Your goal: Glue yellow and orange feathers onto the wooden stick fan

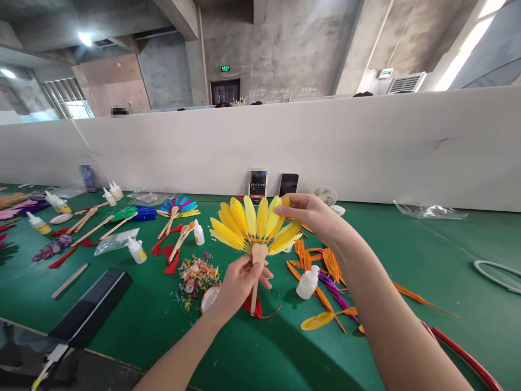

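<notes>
A fan of yellow feathers [250,220] with a light wooden handle stands spread in front of me, above the green table. My left hand [241,282] is closed around the handle just below the rounded wooden joint. At the fan's upper right, the fingers of my right hand [307,212] pinch one of the yellow feathers. A red tassel [254,308] hangs by the handle's lower end. Right of the fan are loose orange feathers [331,263], purple feathers [336,290] and a white glue bottle [308,282]. Under my left forearm, a small round dish [209,298] is partly hidden.
Colourful scraps [198,279] lie left of the fan. Farther left are a blue feather fan [179,206], several glue bottles and a black power bank-like slab [91,307]. Two phones, one a lit phone [258,184], lean on the white partition [203,152]. A red tube [464,355] lies front right.
</notes>
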